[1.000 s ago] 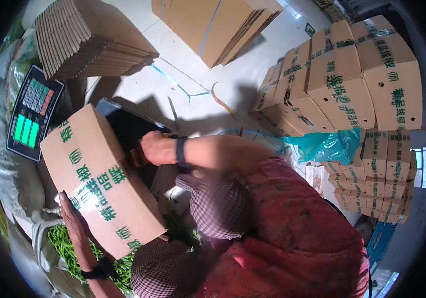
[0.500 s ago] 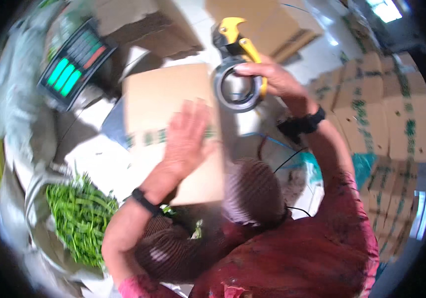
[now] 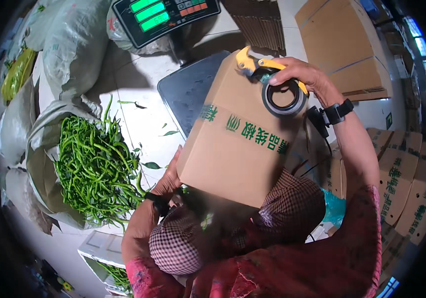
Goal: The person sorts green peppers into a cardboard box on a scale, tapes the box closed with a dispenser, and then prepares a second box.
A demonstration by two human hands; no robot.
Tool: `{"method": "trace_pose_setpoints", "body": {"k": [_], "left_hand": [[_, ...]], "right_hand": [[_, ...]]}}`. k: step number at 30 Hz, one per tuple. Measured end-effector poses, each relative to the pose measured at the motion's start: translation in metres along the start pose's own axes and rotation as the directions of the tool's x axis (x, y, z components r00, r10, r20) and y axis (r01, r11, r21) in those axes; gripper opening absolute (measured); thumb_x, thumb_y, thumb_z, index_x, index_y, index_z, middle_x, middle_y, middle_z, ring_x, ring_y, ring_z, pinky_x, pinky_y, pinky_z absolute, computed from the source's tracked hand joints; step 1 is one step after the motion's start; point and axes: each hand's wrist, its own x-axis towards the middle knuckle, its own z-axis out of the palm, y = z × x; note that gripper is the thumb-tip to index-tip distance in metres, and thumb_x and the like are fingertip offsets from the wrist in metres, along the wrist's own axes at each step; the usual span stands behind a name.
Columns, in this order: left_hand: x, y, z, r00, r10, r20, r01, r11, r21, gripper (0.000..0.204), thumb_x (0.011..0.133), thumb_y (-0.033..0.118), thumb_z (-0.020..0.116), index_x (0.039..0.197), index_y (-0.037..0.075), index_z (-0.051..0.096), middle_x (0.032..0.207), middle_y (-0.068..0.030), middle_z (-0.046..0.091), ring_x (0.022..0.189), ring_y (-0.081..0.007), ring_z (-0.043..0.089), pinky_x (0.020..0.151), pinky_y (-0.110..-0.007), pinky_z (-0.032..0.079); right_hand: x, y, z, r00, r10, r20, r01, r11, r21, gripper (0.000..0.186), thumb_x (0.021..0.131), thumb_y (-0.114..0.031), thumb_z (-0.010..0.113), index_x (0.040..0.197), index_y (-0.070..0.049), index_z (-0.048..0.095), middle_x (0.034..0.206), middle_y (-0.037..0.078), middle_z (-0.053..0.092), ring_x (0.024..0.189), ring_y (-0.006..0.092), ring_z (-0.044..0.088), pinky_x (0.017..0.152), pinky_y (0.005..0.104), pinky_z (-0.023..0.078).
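Note:
A closed cardboard box [image 3: 233,161] with green print lies tilted in front of my knees, its far part overlapping the dark scale platform [image 3: 185,89]. My left hand [image 3: 172,174] grips the box along its near left side, fingers partly hidden by the edge. In my right hand [image 3: 305,74] is a yellow-handled tape dispenser [image 3: 247,62] carrying a roll of tape [image 3: 271,102]. Thumb and fingers wrap its handle. The dispenser is over the far right part of the box; contact between them I cannot tell.
An open sack of green chili peppers [image 3: 96,166] stands at left, with loose leaves on the floor [image 3: 131,131]. Behind it are full white sacks [image 3: 74,47]. The lit scale display [image 3: 168,17] stands at the far side. Flattened cartons [image 3: 342,44] and printed cartons [image 3: 396,179] fill the right.
My left hand has gone from flat on the box top to its near left side. The box has turned clockwise, and the dispenser is now over it. The view has shifted.

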Motion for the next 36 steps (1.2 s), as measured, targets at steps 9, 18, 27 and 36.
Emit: {"method": "trace_pose_setpoints", "body": {"k": [9, 18, 27, 36], "left_hand": [[-0.021, 0.149, -0.03, 0.942, 0.323, -0.092, -0.281, 0.908, 0.312, 0.049, 0.097, 0.044, 0.047, 0.127, 0.005, 0.053, 0.114, -0.011, 0.063, 0.1, -0.0191, 0.06, 0.087, -0.034, 0.046], [-0.053, 0.151, 0.083, 0.612, 0.763, 0.208, -0.661, 0.349, 0.664, 0.068, 0.091, 0.035, 0.059, 0.142, -0.003, 0.034, 0.14, -0.0229, 0.042, 0.132, -0.0318, 0.039, 0.112, -0.039, 0.029], [-0.045, 0.145, 0.095, 0.531, 0.82, 0.214, -0.47, 0.075, 0.879, 0.069, 0.093, 0.042, 0.057, 0.142, -0.002, 0.035, 0.138, -0.0281, 0.041, 0.129, -0.0405, 0.042, 0.11, -0.042, 0.034], [-0.129, 0.155, 0.119, 0.455, 0.858, 0.239, -0.71, 0.188, 0.679, 0.059, 0.096, 0.04, 0.057, 0.139, 0.002, 0.044, 0.127, -0.0147, 0.057, 0.118, -0.0214, 0.054, 0.098, -0.035, 0.043]], "right_hand": [[-0.076, 0.004, 0.02, 0.937, -0.164, -0.308, 0.258, 0.92, 0.295, 0.06, 0.071, -0.016, 0.074, 0.124, 0.002, 0.054, 0.092, 0.004, 0.064, 0.071, 0.0103, 0.061, 0.063, 0.022, 0.052], [-0.184, 0.085, 0.045, 0.954, 0.012, -0.298, 0.119, 0.901, 0.417, 0.082, 0.061, -0.015, 0.072, 0.136, 0.003, 0.044, 0.112, 0.012, 0.063, 0.088, 0.0201, 0.068, 0.076, 0.0294, 0.057], [-0.19, 0.055, 0.068, 0.984, 0.008, -0.177, 0.039, 0.964, 0.261, 0.063, 0.064, -0.016, 0.072, 0.122, 0.001, 0.054, 0.102, 0.004, 0.061, 0.093, 0.0131, 0.06, 0.083, 0.0254, 0.05], [-0.191, -0.022, 0.091, 0.902, -0.314, -0.297, 0.173, 0.892, -0.419, 0.057, 0.065, -0.016, 0.078, 0.115, -0.003, 0.056, 0.102, 0.006, 0.063, 0.094, 0.0137, 0.059, 0.088, 0.0298, 0.046]]}}
